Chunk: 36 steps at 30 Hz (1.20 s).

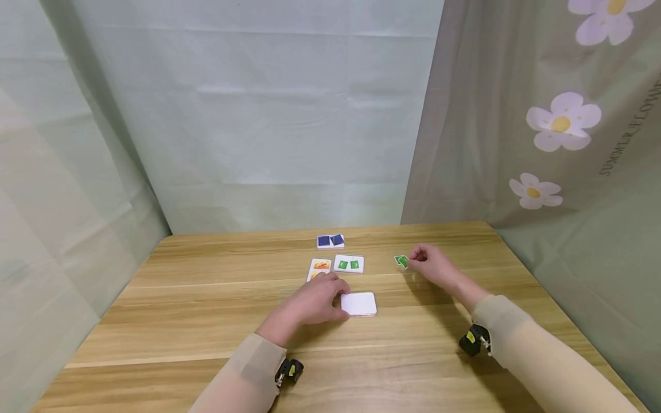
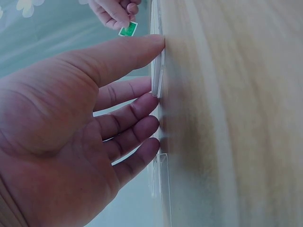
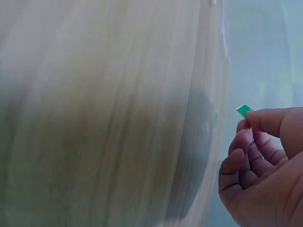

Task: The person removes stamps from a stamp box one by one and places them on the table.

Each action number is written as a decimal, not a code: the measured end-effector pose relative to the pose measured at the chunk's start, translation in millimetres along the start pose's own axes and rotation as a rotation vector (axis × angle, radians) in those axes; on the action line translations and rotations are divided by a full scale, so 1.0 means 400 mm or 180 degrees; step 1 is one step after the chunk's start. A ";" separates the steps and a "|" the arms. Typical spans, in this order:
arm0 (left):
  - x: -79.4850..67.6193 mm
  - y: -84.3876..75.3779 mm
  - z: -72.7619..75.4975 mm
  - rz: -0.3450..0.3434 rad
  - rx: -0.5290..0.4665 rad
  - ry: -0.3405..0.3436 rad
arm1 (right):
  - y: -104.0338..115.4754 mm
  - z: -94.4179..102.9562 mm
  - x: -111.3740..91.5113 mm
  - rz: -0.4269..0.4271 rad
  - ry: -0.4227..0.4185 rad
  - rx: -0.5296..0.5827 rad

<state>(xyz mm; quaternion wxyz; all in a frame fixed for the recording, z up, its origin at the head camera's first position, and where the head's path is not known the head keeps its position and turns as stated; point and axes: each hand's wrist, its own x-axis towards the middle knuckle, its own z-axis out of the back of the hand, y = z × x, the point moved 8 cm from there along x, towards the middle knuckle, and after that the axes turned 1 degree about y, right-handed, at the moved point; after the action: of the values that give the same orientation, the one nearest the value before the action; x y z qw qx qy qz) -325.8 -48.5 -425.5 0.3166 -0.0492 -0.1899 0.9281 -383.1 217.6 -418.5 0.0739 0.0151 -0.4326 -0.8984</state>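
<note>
My right hand [image 1: 435,267] pinches a small white-edged green picture piece [image 3: 244,110] between thumb and forefinger, held just above the table. Close under it, another green piece [image 3: 215,120] lies on the wood. At the table's middle lies a blank white card [image 1: 360,304] with a clear edge. My left hand [image 1: 319,299] holds this card by its left end, thumb at the near side and forefinger at the far side. Beyond it is a white card with two green pieces [image 1: 349,264]. An orange-patterned card [image 1: 319,266] is partly hidden by the left hand.
A white card with two dark blue squares [image 1: 330,241] lies near the back of the wooden table [image 1: 206,315]. A clear flat piece [image 2: 164,184] shows beside the left little finger. Pale curtains [image 1: 268,115] hang behind and at both sides.
</note>
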 end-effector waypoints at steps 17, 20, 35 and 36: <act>-0.002 -0.003 -0.004 0.0007 -0.0028 0.0004 | -0.064 0.052 0.046 -0.0213 -0.0279 -0.0164; -0.002 -0.005 -0.003 0.0024 -0.0018 0.0010 | -0.067 0.051 0.050 -0.0238 -0.0294 -0.0202; -0.001 -0.003 -0.001 0.0036 -0.0012 0.0009 | -0.207 0.040 0.155 -0.0195 -0.0394 -0.0897; 0.000 -0.002 -0.001 0.0033 -0.0009 0.0005 | -0.222 0.039 0.165 -0.0211 -0.0442 -0.0983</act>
<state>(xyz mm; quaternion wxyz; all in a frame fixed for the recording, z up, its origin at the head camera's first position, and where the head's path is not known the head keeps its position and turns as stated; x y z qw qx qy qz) -325.1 -47.9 -425.5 0.3119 -0.0514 -0.1907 0.9294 -460.5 274.9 -475.6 0.0155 -0.0442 -0.2927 -0.9550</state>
